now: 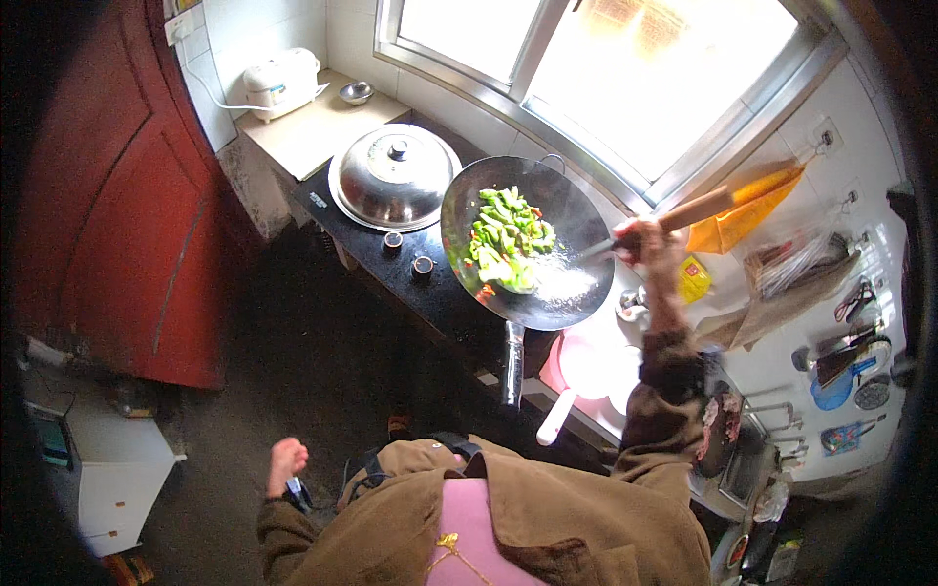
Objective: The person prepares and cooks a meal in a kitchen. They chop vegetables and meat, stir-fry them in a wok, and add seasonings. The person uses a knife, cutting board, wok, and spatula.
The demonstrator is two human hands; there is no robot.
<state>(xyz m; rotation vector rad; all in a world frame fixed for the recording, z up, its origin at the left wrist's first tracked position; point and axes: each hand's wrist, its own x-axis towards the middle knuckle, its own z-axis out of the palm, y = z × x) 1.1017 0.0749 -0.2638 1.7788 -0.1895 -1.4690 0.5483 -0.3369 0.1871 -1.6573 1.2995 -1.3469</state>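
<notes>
My right hand (pixel 641 242) grips a spatula by its wooden handle (pixel 696 209). Its metal end (pixel 595 251) reaches over the right side of a wok (pixel 582 190) on the stove. Cut green peppers (pixel 507 234) with red bits lie in the wok, left of the middle. A bright white patch (pixel 568 287), either steam, glare or something pale, shows beside them; I cannot tell which. The wok's long handle (pixel 514 362) points towards me. Low at my left side, away from the stove, my left hand (pixel 287 461) is curled with nothing visible in it.
A domed steel lid (pixel 398 176) covers the left burner, above two stove knobs (pixel 422 266). Behind stand a white rice cooker (pixel 282 82) and a small metal bowl (pixel 356 92). Right of the wok is a pink pan (pixel 560 362). Utensils (pixel 843 359) and an orange cloth (pixel 733 220) hang on the wall.
</notes>
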